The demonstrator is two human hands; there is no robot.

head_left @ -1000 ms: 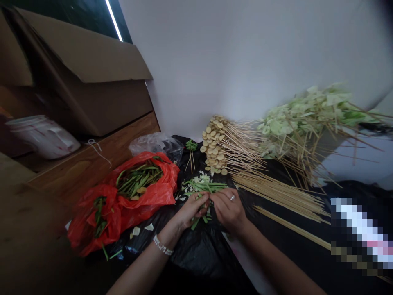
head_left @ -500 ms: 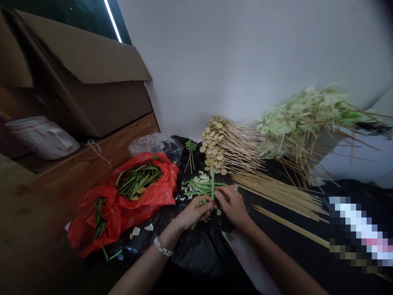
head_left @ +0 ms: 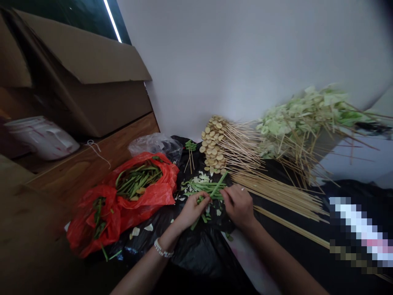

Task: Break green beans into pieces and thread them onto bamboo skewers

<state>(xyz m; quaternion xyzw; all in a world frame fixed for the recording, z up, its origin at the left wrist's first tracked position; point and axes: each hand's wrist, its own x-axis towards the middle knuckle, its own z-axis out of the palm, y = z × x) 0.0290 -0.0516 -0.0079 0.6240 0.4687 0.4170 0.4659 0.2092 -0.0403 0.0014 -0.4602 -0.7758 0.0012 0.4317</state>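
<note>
Above the black plastic sheet, my left hand is closed around several green bean-like stalks. One long stalk sticks out of its grip, slanting up to the right. My right hand wears a ring and has its fingers curled together beside the left hand. Whatever is in its fingertips, if anything, is hidden. Just beyond both hands lies a row of cut green stalks beside white scraps. Short green pieces lie below my left fingers.
An open red plastic bag of green stalks sits left. Skewered round slices lie ahead, with skewered pale leaves farther right. Bare wooden skewers spread rightward. A cardboard box and white tub stand left.
The long stalk in my left hand has tilted from upright toward the right. My right hand has moved right, away from my left hand.
</note>
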